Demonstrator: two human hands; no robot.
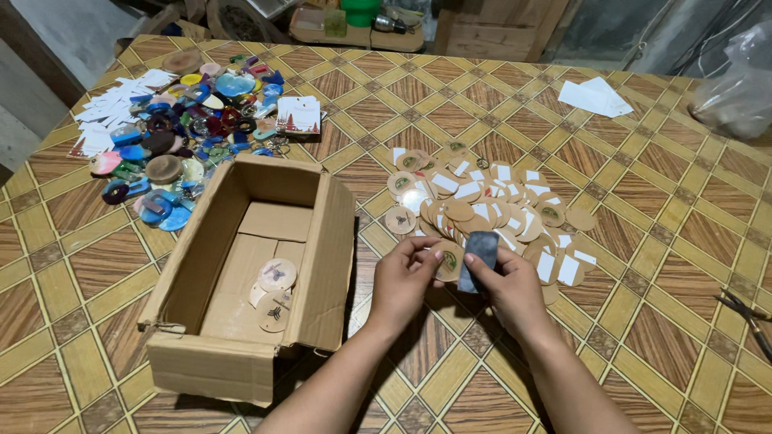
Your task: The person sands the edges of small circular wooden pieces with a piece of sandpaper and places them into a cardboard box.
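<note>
A round wooden disc (449,259) with a small green mark on its face sits between both hands, just above the table (643,201) and right of the box (241,273). The left hand (402,281) pinches the disc's left edge between thumb and curled fingers. The right hand (511,289) pinches a dark grey strip (480,255) against the disc's right side, fingers pressed together over it; what the strip is made of is hard to tell.

The cardboard box stands open, flaps up. In it lie three discs (273,291) near the front, resting on loose cardboard sheets that line the bottom.

Just beyond the hands spreads a pile of discs (490,205), many carrying white paper labels, some face down. Their small prints are too fine to read out.

Left of the box lies a heap of coloured pieces (177,137), blue, red, brown and clear, with white cards (108,108) along its far edge and a printed card (299,114) beside it. White papers (595,96) rest at the far right, near a clear plastic bag (736,88) cut off by the frame. Pliers (748,313) at the right edge are only partly seen.
</note>
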